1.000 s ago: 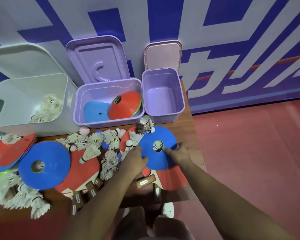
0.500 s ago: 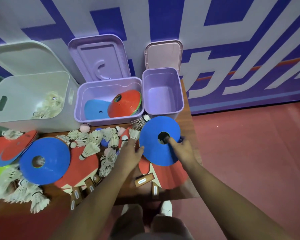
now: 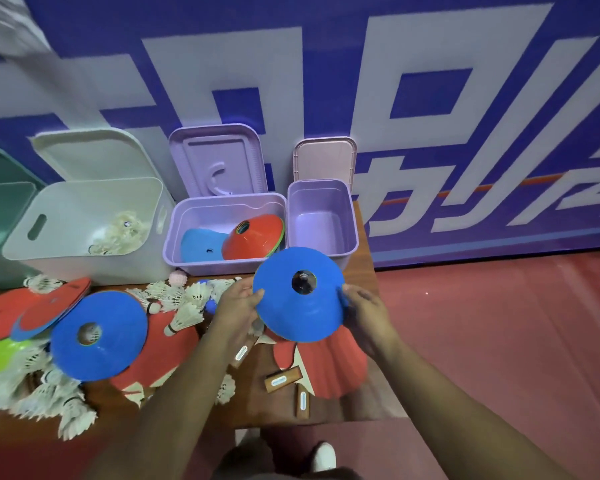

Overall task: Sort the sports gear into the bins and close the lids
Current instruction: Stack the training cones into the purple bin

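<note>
item: blue cone [image 3: 298, 296], held above table, just near side of two purple bins. my left hand [image 3: 236, 310] pinches its left rim, thumb on top. my right hand [image 3: 368, 317] grips its right rim. i count three blue cones: one held, second blue cone [image 3: 97, 336] on table left, third inside wide purple bin [image 3: 222, 266]. bins: one white bin [image 3: 84, 268], two purple, small purple bin [image 3: 312, 202] rightmost.

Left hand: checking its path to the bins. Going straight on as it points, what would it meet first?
The blue cone, whose rim its fingers hold. Past that, the left hand lines up roughly with the right front corner of the middle bin; depth is unclear.
</note>
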